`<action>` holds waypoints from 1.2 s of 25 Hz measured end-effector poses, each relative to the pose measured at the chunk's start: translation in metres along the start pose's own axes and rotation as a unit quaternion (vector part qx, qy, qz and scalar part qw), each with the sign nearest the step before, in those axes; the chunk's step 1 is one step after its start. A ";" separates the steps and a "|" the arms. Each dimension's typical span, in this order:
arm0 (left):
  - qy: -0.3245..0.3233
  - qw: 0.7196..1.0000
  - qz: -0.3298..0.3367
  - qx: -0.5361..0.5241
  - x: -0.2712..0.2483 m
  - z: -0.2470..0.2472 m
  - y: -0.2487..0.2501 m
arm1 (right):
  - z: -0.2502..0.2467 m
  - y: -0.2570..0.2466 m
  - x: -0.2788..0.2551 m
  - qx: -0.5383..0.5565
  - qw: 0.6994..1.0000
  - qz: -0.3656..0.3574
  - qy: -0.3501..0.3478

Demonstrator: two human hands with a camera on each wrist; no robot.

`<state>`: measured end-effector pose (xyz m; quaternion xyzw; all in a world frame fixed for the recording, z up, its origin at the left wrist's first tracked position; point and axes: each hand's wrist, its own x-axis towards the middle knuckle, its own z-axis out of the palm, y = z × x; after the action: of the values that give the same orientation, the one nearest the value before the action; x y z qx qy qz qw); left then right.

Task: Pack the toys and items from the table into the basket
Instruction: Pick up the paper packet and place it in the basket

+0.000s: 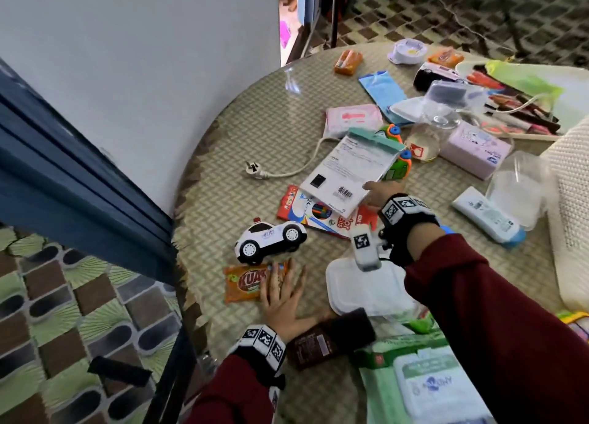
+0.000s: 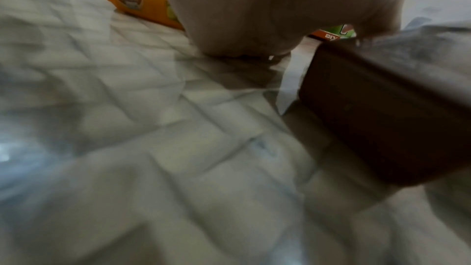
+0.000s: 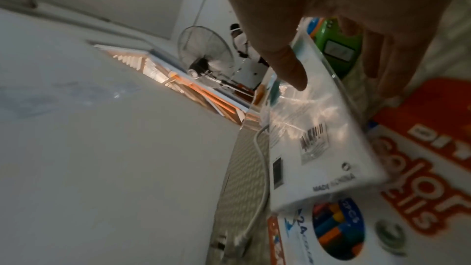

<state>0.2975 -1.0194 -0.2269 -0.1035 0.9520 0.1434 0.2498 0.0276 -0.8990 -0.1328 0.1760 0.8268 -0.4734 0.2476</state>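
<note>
While your left hand (image 1: pixel 284 299) lies flat on the table, your right hand (image 1: pixel 381 191) has a white packet (image 1: pixel 347 171) lifted: a pick is in hand, the drop not yet made.

Nearest you, the left hand's fingers are spread straight, their tips on the orange snack bag (image 1: pixel 247 282), gripping nothing; a brown box (image 1: pixel 328 337) sits just beside its thumb. Farther out, your right hand pinches the packet by its near edge, thumb on top, fingers under, tilted clear of the crayon box (image 1: pixel 314 213) below it. The toy car (image 1: pixel 270 236) stands between snack bag and crayons. Beyond, more items crowd the table (image 1: pixel 242 143). The white woven edge at far right may be the basket (image 1: pixel 570 200), though I cannot tell. Next, I judge, you carry the packet right to it and let go, then come back for the snack bag.
</note>
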 end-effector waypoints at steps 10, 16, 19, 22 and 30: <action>0.032 0.996 0.018 -0.086 -0.014 -0.012 0.002 | 0.023 -0.007 -0.011 0.014 0.992 -0.089 0.088; 0.002 0.996 0.019 -0.083 -0.013 -0.015 0.002 | -0.004 -0.013 -0.045 0.091 0.981 -0.157 0.066; -0.011 0.997 0.018 -0.076 -0.013 -0.019 0.002 | -0.024 -0.003 -0.077 0.196 0.962 -0.178 0.059; -0.012 0.997 0.010 -0.081 -0.018 -0.025 0.007 | -0.053 0.016 -0.117 0.259 0.945 -0.197 0.035; 0.091 0.988 -0.032 -0.122 -0.030 -0.042 0.026 | -0.126 0.103 -0.192 0.302 0.930 -0.205 0.044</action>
<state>0.2969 -1.0047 -0.1709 -0.1762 0.9423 0.2406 0.1523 0.2078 -0.7504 -0.0396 0.0896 0.6731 -0.7327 0.0443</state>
